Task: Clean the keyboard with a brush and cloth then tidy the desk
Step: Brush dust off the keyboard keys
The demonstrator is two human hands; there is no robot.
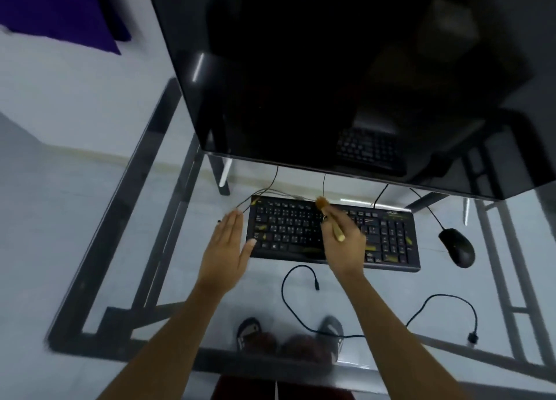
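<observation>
Two hands over unreadable-branded keyboard (pixel 301 228): right hand (pixel 343 240) grip around brush (pixel 329 216), left hand (pixel 228 243) flat.

Glass desk (pixel 168 282), pale floor (pixel 54 219), dark monitor (pixel 331 68)

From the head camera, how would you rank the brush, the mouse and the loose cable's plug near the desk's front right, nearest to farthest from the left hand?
Measured from the left hand:
1. Brush, held over the keyboard's middle by the right hand.
2. Mouse, right of the keyboard.
3. Cable plug, front right of the desk.
</observation>
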